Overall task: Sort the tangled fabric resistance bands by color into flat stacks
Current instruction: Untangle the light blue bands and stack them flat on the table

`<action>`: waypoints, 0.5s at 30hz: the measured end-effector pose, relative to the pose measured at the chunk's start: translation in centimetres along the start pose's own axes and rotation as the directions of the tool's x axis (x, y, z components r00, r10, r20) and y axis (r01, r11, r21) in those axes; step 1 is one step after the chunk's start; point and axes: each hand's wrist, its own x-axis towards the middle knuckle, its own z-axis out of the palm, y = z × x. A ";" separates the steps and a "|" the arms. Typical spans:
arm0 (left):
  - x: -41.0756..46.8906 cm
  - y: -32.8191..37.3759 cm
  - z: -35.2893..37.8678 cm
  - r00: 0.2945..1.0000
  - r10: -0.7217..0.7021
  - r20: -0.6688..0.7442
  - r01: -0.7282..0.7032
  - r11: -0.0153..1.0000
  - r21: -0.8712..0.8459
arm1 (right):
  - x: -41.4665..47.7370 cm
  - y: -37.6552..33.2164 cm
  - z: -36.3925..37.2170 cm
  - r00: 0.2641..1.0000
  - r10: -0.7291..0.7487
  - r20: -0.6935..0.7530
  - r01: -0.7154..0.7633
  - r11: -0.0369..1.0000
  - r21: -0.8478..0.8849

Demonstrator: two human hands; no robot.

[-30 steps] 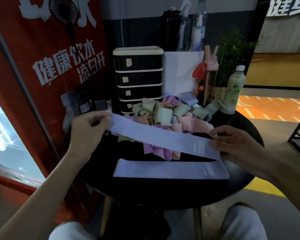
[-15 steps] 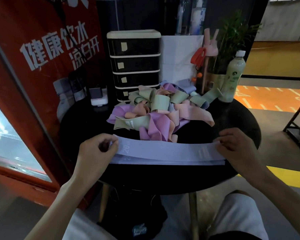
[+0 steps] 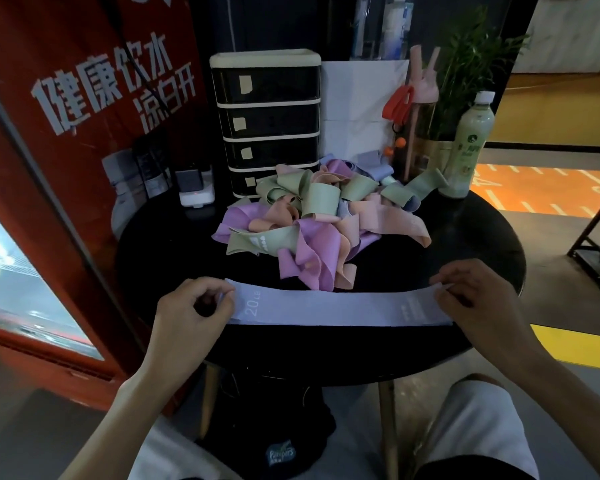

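Your left hand (image 3: 191,306) and right hand (image 3: 475,299) each pinched one end of the lilac band (image 3: 333,306), which lay flat along the near edge of the worktop (image 3: 326,351), long axis running left to right between your fingers (image 3: 224,294). Just beyond it sat the tangled pile (image 3: 312,223), mid-worktop, about equally near either hand

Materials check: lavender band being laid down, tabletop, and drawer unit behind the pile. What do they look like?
Lavender band: woven fabric by the look, matte, lying flat and limp, with "20 LB" printed on it.
Tabletop: black, smooth, with a slight sheen. It may be lacquer or laminate; I cannot tell which.
Drawer unit: likely plastic, with glossy dark drawer fronts in cream frames.
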 end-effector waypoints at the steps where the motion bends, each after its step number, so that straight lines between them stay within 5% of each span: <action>1: 0.0 0.0 0.1 1.000 -0.001 0.004 0.001 1.000 0.015 | 0.0 0.1 0.0 1.000 -0.008 0.001 0.008 1.000 -0.016; 7: 0.0 0.0 0.2 0.999 0.028 0.022 -0.029 0.997 0.071 | 0.0 0.2 0.0 0.999 -0.039 -0.013 0.039 0.998 -0.047; 15: 0.5 -0.5 0.1 0.993 0.068 0.101 -0.079 0.990 0.117 | 0.4 1.7 -0.7 0.988 -0.128 0.084 0.147 0.944 -0.295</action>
